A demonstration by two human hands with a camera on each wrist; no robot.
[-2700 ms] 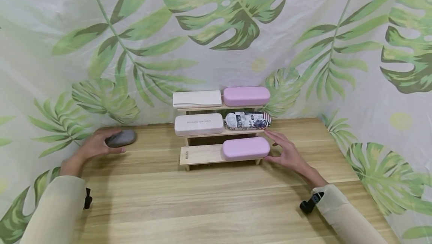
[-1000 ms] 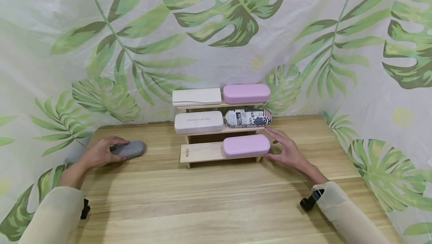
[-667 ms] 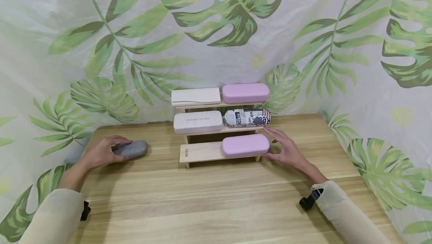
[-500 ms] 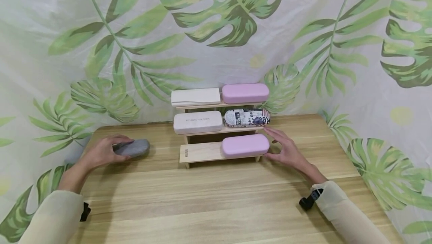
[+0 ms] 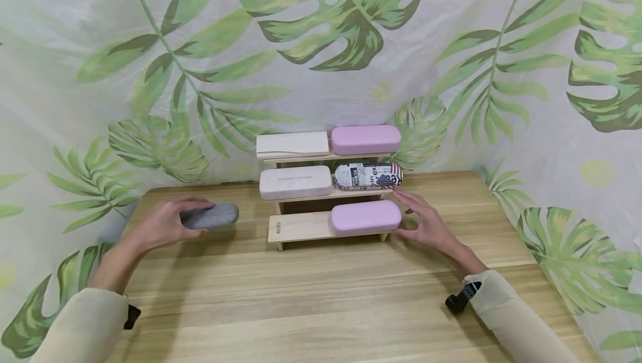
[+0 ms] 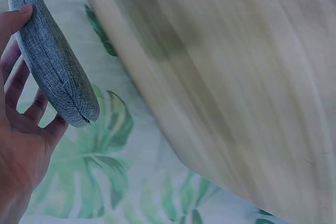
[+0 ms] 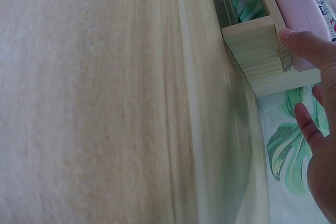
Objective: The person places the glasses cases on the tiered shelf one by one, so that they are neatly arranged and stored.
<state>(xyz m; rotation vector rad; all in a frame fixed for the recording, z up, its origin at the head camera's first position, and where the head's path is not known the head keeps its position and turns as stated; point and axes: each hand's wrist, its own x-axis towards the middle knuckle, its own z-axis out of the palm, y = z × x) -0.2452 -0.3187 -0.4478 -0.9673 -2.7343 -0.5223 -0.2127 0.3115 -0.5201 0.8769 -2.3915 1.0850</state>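
Observation:
My left hand grips a grey fabric glasses case at its left end, thumb below and fingers above. In the left wrist view the glasses case shows a seam along its side and is raised above the table. My right hand is at the right end of a three-step wooden stand. Its thumb touches the end of the bottom step and its fingertips reach the middle step's end. Close by, a lilac glasses case lies on the bottom step's right half; the left half is bare wood.
The middle step carries a white lettered glasses case and a newspaper-print glasses case. On the top step lie a white flap case and a pink-lilac case. Leaf-patterned cloth hangs behind the wooden table.
My left hand has taken hold of the grey glasses case, lifted it and carried it right towards the stand. The right hand has stayed at the stand's end.

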